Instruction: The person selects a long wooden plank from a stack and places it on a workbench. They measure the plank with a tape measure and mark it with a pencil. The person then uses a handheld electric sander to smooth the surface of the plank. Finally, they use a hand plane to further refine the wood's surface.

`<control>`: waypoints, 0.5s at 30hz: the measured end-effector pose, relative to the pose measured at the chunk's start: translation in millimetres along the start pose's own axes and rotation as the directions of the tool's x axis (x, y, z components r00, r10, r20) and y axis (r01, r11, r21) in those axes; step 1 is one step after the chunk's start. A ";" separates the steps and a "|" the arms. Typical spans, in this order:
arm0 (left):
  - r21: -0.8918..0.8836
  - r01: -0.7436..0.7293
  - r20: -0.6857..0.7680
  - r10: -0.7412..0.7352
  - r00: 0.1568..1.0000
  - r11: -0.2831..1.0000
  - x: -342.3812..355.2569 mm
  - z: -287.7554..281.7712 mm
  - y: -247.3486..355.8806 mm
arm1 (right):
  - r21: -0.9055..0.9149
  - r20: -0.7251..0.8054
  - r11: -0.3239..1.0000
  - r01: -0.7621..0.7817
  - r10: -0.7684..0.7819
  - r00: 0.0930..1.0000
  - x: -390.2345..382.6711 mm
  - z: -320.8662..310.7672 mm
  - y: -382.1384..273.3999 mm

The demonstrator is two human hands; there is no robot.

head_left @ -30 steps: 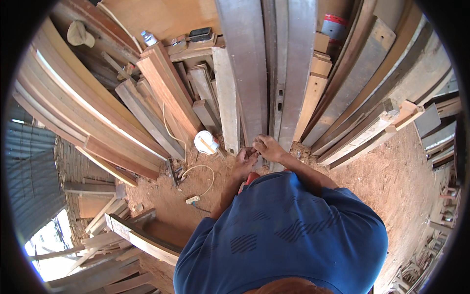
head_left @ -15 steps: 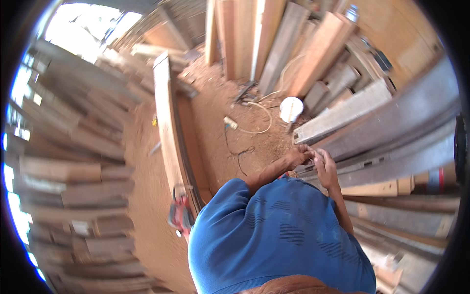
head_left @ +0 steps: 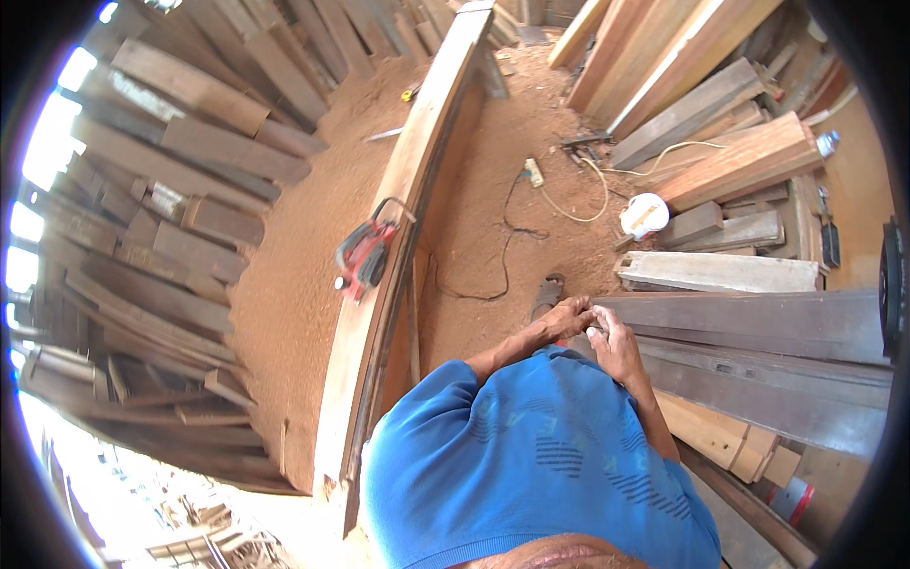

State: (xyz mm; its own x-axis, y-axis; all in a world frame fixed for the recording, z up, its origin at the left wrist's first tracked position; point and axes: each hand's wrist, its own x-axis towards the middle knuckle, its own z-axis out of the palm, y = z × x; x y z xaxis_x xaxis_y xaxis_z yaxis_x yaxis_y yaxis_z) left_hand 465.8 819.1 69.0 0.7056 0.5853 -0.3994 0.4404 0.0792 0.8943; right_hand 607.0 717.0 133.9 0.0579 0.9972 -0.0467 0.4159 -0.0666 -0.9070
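My left hand (head_left: 567,317) and my right hand (head_left: 611,337) meet in front of my blue shirt, beside the end of a long dark grey plank (head_left: 730,313). Both have curled fingers drawn together; whatever they pinch between them is too small to make out. My sandaled foot (head_left: 550,284) shows just beyond my hands. To the left, a red and black electric planer (head_left: 362,256) rests on a long light timber beam (head_left: 427,123).
Stacks of timber (head_left: 209,180) line the left, and planks (head_left: 711,427) lean along the right. A white bucket (head_left: 644,211), cables (head_left: 493,294) and a power socket (head_left: 534,171) lie on the sawdust-covered floor (head_left: 280,351).
The view has swung left, bringing the planer and beam toward the middle and shifting the leaning planks right. My hands stay together, their fingers still drawn in.
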 end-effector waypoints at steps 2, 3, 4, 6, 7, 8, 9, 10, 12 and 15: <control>-0.019 0.028 -0.035 -0.028 0.999 0.999 -17.2 -4.4 -11.0 | 0.010 0.075 0.999 -0.040 0.039 0.996 -0.1 11.2 -4.0; -0.005 0.013 -0.074 -0.013 0.997 1.000 -24.5 -7.3 -13.8 | 0.008 0.110 0.999 -0.050 0.049 0.993 4.3 13.8 -8.0; 0.010 -0.002 -0.110 0.003 0.994 1.000 -30.2 -9.4 -17.0 | -0.008 0.133 0.999 -0.044 0.045 0.990 7.3 16.1 -9.8; 0.113 -0.052 -0.184 0.072 0.980 0.992 -30.6 -12.1 -29.7 | -0.043 0.173 0.998 -0.040 0.046 0.984 11.1 21.2 -11.6; 0.153 -0.064 -0.190 0.093 0.977 0.986 -29.1 -15.9 -31.9 | -0.036 0.180 0.999 -0.030 0.036 0.983 14.7 24.0 -12.2; 0.194 -0.074 -0.195 0.113 0.974 0.978 -28.0 -20.6 -34.1 | -0.028 0.186 0.999 -0.022 0.027 0.982 19.6 27.0 -12.7; 0.193 -0.069 -0.204 0.109 0.973 0.979 -25.5 -24.7 -36.7 | -0.020 0.187 1.000 -0.017 0.021 0.982 25.7 28.6 -12.8; 0.193 -0.065 -0.211 0.106 0.972 0.979 -22.8 -29.4 -39.0 | -0.009 0.212 0.999 -0.046 0.047 0.976 33.0 29.8 -13.6; 0.174 -0.057 -0.229 0.097 0.969 0.983 -18.2 -41.6 -37.8 | 0.013 0.251 0.994 -0.110 0.103 0.962 49.8 33.1 -15.0; 0.193 -0.027 -0.255 0.076 0.964 0.981 -6.6 -63.8 -39.3 | 0.014 0.273 0.992 -0.123 0.115 0.955 79.6 42.0 -10.6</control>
State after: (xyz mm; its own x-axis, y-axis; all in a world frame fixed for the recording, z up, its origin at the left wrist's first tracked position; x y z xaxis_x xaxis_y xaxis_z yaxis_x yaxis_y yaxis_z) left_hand 408.4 863.6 49.3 0.5722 0.7760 -0.2652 0.5204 -0.0937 0.8487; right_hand 569.1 798.5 122.3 -0.1445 0.9540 -0.2627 0.3930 -0.1883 -0.9001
